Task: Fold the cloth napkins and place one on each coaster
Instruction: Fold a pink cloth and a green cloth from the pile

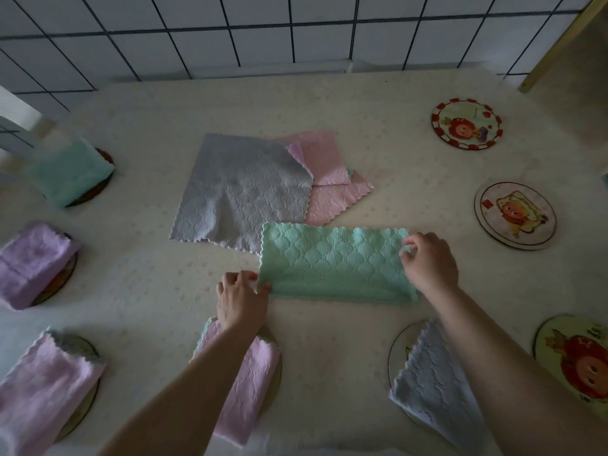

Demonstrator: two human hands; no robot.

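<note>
A green napkin, folded in half into a long strip, lies on the table in front of me. My left hand pinches its near left corner. My right hand pinches its right end. Behind it lie an unfolded grey napkin and pink napkins, partly overlapping. Folded napkins rest on coasters: green, purple and pink at the left, pink under my left forearm, grey by my right forearm. Three bare coasters sit at the right.
The table wears a pale cloth with small stars. A white tiled wall stands behind it, a wooden frame at the far right corner.
</note>
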